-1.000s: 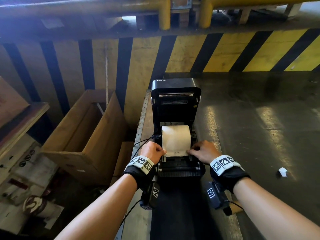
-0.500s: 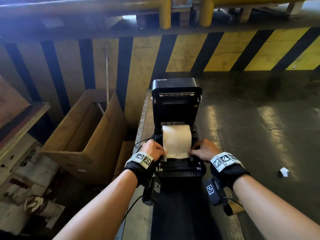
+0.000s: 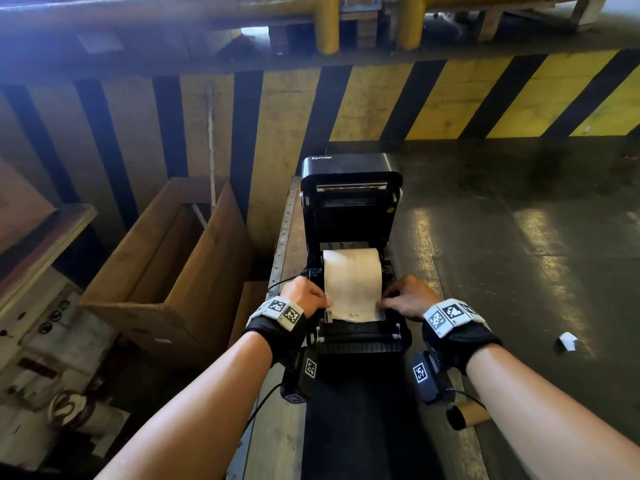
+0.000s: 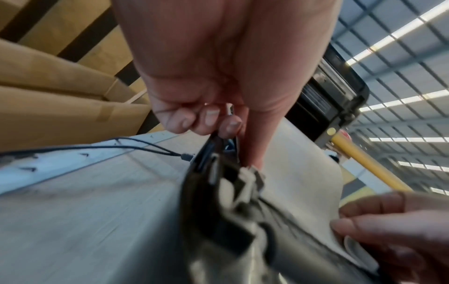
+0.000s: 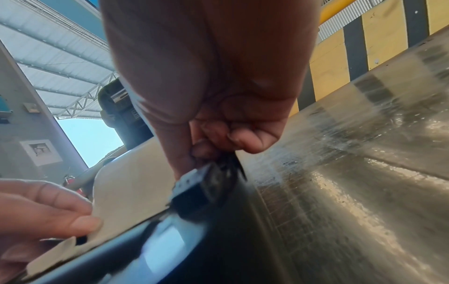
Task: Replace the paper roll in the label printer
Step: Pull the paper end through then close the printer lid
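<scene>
Dark glossy platform carries label printer, white paper scrap, cardboard tube.

1. You have one label printer, lid up.
2. One paper roll sits in it.
3. Two hands: left hand, right hand.
4. One cardboard box.
5. One cardboard tube.
6. One paper scrap.
</scene>
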`<state>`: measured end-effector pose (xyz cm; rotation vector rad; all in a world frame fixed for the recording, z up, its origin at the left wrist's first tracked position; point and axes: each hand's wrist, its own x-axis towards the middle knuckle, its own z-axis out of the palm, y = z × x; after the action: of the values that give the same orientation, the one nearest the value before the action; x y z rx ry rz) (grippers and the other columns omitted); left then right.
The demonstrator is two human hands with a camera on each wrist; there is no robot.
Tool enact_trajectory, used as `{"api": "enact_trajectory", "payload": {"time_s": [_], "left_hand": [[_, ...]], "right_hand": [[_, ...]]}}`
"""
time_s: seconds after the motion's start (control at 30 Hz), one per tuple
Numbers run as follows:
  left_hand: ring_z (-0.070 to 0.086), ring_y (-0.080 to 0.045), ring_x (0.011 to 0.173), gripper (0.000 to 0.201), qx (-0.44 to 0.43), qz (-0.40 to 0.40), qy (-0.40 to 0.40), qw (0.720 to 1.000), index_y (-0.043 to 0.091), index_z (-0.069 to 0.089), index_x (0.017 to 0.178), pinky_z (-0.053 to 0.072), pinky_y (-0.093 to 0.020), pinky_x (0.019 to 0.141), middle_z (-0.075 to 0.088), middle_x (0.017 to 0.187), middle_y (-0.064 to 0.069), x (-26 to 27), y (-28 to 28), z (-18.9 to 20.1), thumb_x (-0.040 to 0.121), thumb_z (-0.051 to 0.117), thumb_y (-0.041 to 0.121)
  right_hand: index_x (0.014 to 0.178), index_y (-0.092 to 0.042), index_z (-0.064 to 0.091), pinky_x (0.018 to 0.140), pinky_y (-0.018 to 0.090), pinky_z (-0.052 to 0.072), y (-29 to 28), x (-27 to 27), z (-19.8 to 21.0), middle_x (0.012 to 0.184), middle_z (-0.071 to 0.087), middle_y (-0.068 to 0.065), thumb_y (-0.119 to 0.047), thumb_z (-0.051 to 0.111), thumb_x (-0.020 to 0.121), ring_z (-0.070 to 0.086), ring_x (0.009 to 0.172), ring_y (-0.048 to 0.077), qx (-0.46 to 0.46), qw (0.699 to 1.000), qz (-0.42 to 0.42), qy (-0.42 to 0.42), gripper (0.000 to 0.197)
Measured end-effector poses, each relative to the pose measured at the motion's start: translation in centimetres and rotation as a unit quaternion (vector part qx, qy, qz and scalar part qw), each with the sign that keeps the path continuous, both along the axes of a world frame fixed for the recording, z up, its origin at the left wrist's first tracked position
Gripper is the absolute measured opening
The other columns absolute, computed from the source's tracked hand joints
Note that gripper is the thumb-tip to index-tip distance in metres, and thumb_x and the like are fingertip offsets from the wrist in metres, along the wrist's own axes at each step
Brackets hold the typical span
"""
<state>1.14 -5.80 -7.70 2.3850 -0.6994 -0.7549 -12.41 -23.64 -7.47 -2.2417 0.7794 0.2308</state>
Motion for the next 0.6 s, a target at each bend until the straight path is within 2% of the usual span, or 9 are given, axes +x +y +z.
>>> {"api": "enact_trajectory", "payload": {"time_s": [0.13, 0.23, 0.27, 0.33, 0.4, 0.5, 0.57, 0.6], "left_hand": [[0.064, -0.02, 0.089, 0.016, 0.042, -0.041, 0.001, 0.998, 0.011, 0.077, 0.091, 0.046, -0.023, 0.073, 0.074, 0.101, -0.008, 0.4, -0.2, 0.6, 0.079, 0.073, 0.022], [0.065, -0.022, 0.089, 0.019, 0.061, -0.061, 0.009, 0.996, 0.012, 0.078, 0.088, 0.053, -0.03, 0.08, 0.074, 0.098, -0.009, 1.1, -0.1, 0.9, 0.076, 0.076, 0.027], [0.065, -0.023, 0.089, 0.021, 0.065, -0.066, 0.01, 0.996, 0.012, 0.078, 0.088, 0.054, -0.032, 0.081, 0.074, 0.096, -0.009, 1.3, -0.1, 1.0, 0.075, 0.076, 0.029], [0.063, -0.021, 0.084, 0.025, 0.081, -0.084, -0.002, 0.993, 0.012, 0.077, 0.088, 0.052, -0.03, 0.075, 0.07, 0.088, -0.006, 1.1, -0.1, 1.1, 0.075, 0.076, 0.034], [0.059, -0.018, 0.077, 0.025, 0.081, -0.087, -0.033, 0.992, 0.015, 0.073, 0.084, 0.048, -0.027, 0.068, 0.065, 0.084, -0.002, 0.8, -0.1, 1.0, 0.074, 0.076, 0.038], [0.054, -0.011, 0.067, 0.026, 0.028, -0.021, -0.126, 0.991, 0.022, 0.056, 0.072, 0.042, -0.023, 0.058, 0.059, 0.077, 0.003, 0.1, 1.2, 1.6, 0.075, 0.074, 0.041], [0.053, -0.012, 0.067, 0.025, -0.007, -0.018, -0.195, 0.981, 0.025, 0.055, 0.068, 0.045, -0.027, 0.06, 0.059, 0.074, 0.004, -0.3, 2.2, 2.1, 0.077, 0.071, 0.042], [0.056, -0.014, 0.071, 0.02, -0.02, -0.042, -0.214, 0.976, 0.024, 0.061, 0.071, 0.05, -0.029, 0.065, 0.061, 0.077, 0.004, -0.8, 2.5, 2.3, 0.079, 0.07, 0.041]], "right_hand": [[0.09, -0.015, 0.075, 0.058, 0.018, 0.04, 0.0, 0.2, -0.1, 0.093, 0.071, 0.005, -0.036, 0.073, 0.072, 0.059, 0.081, 0.015, 0.008, 1.0, -0.024, -0.012, 0.028], [0.093, -0.014, 0.074, 0.064, 0.019, 0.042, 0.2, 0.1, -0.2, 0.101, 0.072, 0.006, -0.03, 0.071, 0.075, 0.059, 0.083, 0.015, 0.001, 1.0, -0.019, -0.017, 0.024], [0.093, -0.015, 0.075, 0.062, 0.019, 0.043, 0.2, 0.1, -0.2, 0.102, 0.073, 0.007, -0.029, 0.071, 0.075, 0.06, 0.084, 0.015, 0.002, 1.0, -0.01, -0.012, 0.023], [0.091, -0.016, 0.075, 0.057, 0.014, 0.042, 0.1, 0.2, 0.0, 0.102, 0.073, 0.007, -0.029, 0.07, 0.075, 0.061, 0.084, 0.016, 0.004, 1.0, 0.004, -0.002, 0.022], [0.093, -0.014, 0.075, 0.053, 0.01, 0.038, 0.0, 0.2, 0.2, 0.101, 0.073, 0.008, -0.027, 0.07, 0.076, 0.06, 0.081, 0.016, -0.001, 1.0, 0.004, 0.001, 0.022], [0.095, -0.015, 0.075, 0.053, 0.01, 0.037, 0.1, 0.0, -0.1, 0.103, 0.073, 0.008, -0.028, 0.069, 0.077, 0.059, 0.08, 0.014, -0.015, 1.0, 0.005, -0.006, 0.023], [0.097, -0.015, 0.074, 0.06, 0.014, 0.042, 0.0, -0.4, -0.4, 0.105, 0.073, 0.007, -0.031, 0.069, 0.076, 0.061, 0.083, 0.014, -0.02, 1.0, -0.006, -0.017, 0.027], [0.098, -0.014, 0.074, 0.068, 0.017, 0.045, 0.0, -0.7, -0.5, 0.104, 0.073, 0.008, -0.033, 0.07, 0.076, 0.063, 0.086, 0.017, -0.023, 0.999, -0.019, -0.027, 0.029]]}}
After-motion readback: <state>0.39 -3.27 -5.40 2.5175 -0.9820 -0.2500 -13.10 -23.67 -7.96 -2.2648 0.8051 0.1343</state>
